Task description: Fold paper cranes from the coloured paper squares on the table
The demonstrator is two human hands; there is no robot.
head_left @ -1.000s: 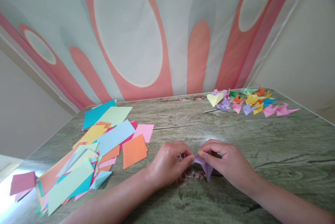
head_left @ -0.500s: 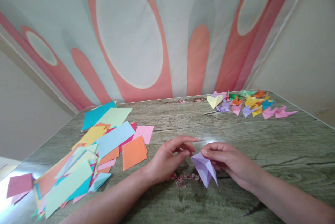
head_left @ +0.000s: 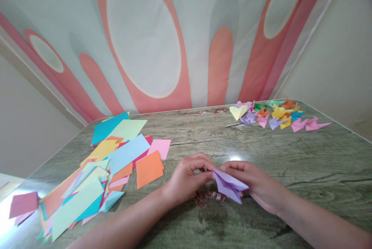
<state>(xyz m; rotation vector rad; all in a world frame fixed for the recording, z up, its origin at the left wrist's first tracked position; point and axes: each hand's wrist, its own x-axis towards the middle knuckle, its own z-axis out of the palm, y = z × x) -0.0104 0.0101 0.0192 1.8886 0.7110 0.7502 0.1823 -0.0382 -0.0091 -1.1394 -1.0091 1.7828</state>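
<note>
A partly folded lilac origami paper [head_left: 229, 185] is held between both hands, just above the table. Its pointed flaps face toward me and to the right. With thumb and fingers pinched, my left hand [head_left: 190, 175] grips its left corner. On the other side, my right hand [head_left: 254, 181] is closed on the upper right edge, and some of its fingers are hidden behind the paper.
Loose coloured paper sheets [head_left: 128, 156] lie in an overlapping heap on the left of the wood-patterned table [head_left: 186, 136]. At the back right stand several folded paper figures [head_left: 279, 113] beside a pale yellow paper heart [head_left: 238, 112]. A patterned backdrop [head_left: 197, 47] rises behind the table.
My left hand has closed on the paper's left corner; before, its fingers were apart beside it. The lilac paper has turned, its points swinging to the right.
</note>
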